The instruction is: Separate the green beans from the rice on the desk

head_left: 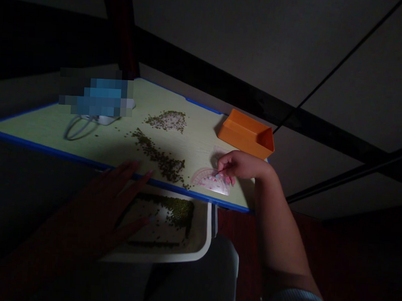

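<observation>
Left hand (pixel 108 204), fingers spread wide in shadow, extends over the near edge of the board (pixel 201 137) and the white tray (pixel 205 240); contact cannot be confirmed. Right hand (pixel 239 163) pinches a transparent protractor (pixel 211 182) at the board, right of the nearer green beans (pixel 162 159). Step in hand: apparently moving beans with the protractor. Next move: likely calls for a low, level sweep. Surroundings: farther mixed heap (pixel 169 120); blurred blue object (pixel 102 96), far left. Possible obstruction: orange box (pixel 245 144) beside the right hand
</observation>
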`<state>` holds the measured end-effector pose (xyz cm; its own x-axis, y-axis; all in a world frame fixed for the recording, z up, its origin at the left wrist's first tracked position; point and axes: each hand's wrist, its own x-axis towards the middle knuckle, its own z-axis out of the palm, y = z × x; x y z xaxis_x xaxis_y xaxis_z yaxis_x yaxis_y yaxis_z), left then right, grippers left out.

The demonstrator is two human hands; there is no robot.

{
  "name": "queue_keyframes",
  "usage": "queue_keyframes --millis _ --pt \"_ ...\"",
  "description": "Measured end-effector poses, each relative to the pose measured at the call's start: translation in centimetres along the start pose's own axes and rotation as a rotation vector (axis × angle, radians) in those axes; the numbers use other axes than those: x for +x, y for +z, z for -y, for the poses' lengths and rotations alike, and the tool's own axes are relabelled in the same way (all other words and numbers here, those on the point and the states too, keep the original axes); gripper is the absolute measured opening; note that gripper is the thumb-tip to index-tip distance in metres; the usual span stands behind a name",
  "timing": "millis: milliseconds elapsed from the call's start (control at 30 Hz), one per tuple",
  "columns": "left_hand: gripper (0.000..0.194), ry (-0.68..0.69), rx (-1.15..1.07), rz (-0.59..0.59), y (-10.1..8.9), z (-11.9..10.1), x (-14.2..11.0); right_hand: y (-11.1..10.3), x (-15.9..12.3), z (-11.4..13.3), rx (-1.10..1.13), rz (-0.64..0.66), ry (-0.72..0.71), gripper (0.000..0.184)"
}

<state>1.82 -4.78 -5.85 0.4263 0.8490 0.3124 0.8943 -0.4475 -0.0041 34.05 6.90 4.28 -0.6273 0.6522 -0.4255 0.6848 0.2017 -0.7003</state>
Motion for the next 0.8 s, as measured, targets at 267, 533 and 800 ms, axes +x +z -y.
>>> queue_keyframes --millis 267,533,800 --pt "0.080 0.012 0.035 0.000 0.37 0.19 -0.03 0.15 0.14 -0.15 0.011 0.047 -0.053 0.012" --pt "0.079 0.033 0.035 -0.015 0.13 0.15 -0.11 0.09 -0.06 -0.19 0.050 0.109 -0.025 0.008" --pt "0.080 0.030 0.038 -0.023 0.32 0.26 -0.08 -0.17 -0.52 -0.10 0.095 0.156 0.027 0.010"
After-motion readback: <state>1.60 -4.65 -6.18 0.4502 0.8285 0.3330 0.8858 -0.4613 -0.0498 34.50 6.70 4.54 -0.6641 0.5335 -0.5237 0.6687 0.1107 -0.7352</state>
